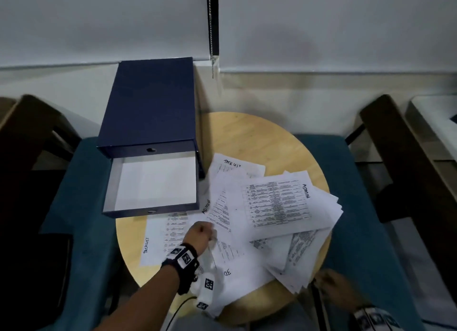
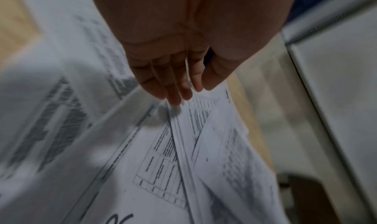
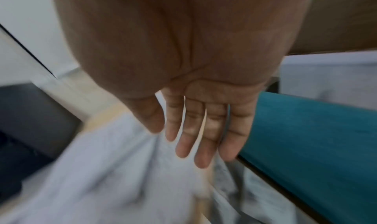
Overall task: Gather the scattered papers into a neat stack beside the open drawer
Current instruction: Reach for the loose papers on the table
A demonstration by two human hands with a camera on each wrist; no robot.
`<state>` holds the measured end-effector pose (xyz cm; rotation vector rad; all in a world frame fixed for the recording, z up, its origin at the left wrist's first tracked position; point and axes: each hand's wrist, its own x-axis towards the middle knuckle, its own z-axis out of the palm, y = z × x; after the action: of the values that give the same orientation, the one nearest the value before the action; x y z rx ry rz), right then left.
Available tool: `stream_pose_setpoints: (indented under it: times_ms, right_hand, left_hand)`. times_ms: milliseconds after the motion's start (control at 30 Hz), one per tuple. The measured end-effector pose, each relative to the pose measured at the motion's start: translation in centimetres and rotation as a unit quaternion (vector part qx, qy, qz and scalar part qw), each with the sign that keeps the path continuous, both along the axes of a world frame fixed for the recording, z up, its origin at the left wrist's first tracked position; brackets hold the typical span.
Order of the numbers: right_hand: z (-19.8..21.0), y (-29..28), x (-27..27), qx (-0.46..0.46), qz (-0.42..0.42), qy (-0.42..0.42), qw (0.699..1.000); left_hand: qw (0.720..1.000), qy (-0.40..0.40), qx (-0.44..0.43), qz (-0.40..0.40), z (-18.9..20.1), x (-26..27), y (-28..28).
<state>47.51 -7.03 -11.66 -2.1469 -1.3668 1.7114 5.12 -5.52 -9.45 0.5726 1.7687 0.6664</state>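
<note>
Head view: loose printed papers (image 1: 269, 214) lie fanned and overlapping across the right and near parts of a round wooden table (image 1: 249, 133), just right of and in front of the open drawer (image 1: 153, 185) of a dark blue file box (image 1: 150, 103) at the table's left edge. The left hand (image 1: 201, 234) rests on a sheet near the drawer's front right corner; in the left wrist view its fingers (image 2: 173, 89) reach down, close together and nearly straight, tips touching the paper. The right hand (image 1: 333, 291) hovers at the table's near right edge, fingers (image 3: 202, 140) straight and slightly apart, holding nothing. To gather well, the hands should probably sweep the sheets inward from both sides, then square the edges against the table before setting the stack by the drawer; single sheets may slide off the near edge. Legible handwriting: "TASK LIST" on two sheets, "ADMIN" on two others; the printed tables are too small to read.
</note>
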Motion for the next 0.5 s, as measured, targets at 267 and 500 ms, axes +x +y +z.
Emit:
stream_pose_setpoints:
  times_ms: [267,500]
  right_hand:
    - [2.3,8.6,-7.6,-0.036,-0.055,0.03,0.997]
    - [-6.2,11.6,-5.0,-0.084,-0.119,0.038,0.989]
  left_hand:
    - [0.975,0.162,-0.111,-0.105,-3.9,6.7,7.3]
    - [0.978,0.15,-0.131,-0.062,-3.5,10.4,7.4]
